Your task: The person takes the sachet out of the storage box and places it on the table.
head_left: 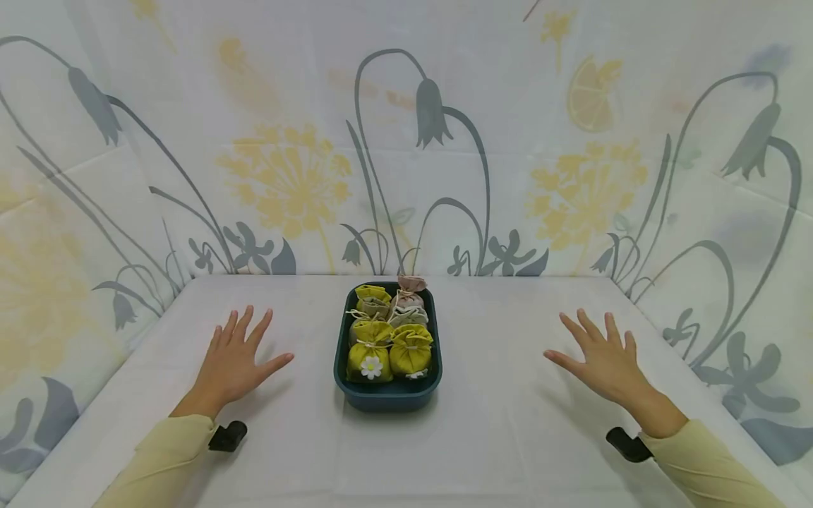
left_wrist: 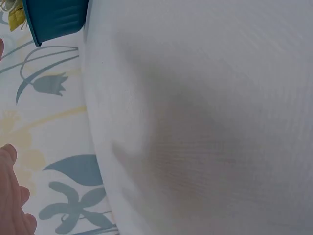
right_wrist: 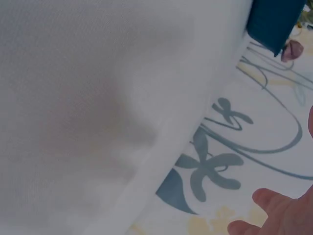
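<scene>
A dark teal plastic basin stands in the middle of the white table, holding several small drawstring pouches. Two yellow-green pouches are at its near end, the left one bearing a white flower and the right one beside it. Behind them sit another yellow-green pouch and a pinkish one that pokes above the rim. My left hand, fingers spread, hovers left of the basin, touching nothing. To its right, my right hand is likewise spread and holds nothing. Both wrist views catch only fingertips and a basin corner.
A white cloth covers the table. Behind and at both sides hangs a white curtain printed with grey and yellow flowers. Black wrist cameras sit on the left sleeve and right sleeve.
</scene>
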Demonstrator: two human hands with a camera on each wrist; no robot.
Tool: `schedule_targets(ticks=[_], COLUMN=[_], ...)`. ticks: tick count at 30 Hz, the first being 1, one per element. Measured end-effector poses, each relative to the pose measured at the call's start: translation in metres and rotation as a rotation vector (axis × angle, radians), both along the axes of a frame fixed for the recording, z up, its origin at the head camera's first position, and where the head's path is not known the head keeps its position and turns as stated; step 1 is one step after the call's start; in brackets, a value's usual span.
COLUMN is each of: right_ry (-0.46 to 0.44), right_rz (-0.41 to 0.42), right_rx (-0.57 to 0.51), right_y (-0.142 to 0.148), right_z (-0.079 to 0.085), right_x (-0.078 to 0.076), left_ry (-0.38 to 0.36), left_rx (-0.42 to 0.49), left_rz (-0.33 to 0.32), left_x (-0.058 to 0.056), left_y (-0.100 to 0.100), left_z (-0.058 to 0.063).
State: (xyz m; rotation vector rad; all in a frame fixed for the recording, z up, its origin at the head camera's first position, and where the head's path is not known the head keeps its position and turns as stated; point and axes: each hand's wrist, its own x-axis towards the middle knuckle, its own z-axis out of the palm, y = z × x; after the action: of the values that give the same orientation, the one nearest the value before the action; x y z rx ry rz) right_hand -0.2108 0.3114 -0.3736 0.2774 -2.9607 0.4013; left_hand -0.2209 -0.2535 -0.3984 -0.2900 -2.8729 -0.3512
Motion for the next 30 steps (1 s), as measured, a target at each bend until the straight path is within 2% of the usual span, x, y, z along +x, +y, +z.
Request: schedule_targets(ticks=[18, 30], right_ry=[0.003, 0.004], right_rz=[0.018, 0.051], right_rx=[-0.101, -0.166], right_y=[-0.025, -0.046], right_z=[0.004, 0.002], right_x=[-0.001, -0.001], left_ry=[-0.044, -0.059], left_rx=[0.145, 0.262], left_rz=[-0.047, -0.098], left_x=[-0.007, -0.010], left_y=[0.021, 0.039], left_z=[0.008, 0.006])
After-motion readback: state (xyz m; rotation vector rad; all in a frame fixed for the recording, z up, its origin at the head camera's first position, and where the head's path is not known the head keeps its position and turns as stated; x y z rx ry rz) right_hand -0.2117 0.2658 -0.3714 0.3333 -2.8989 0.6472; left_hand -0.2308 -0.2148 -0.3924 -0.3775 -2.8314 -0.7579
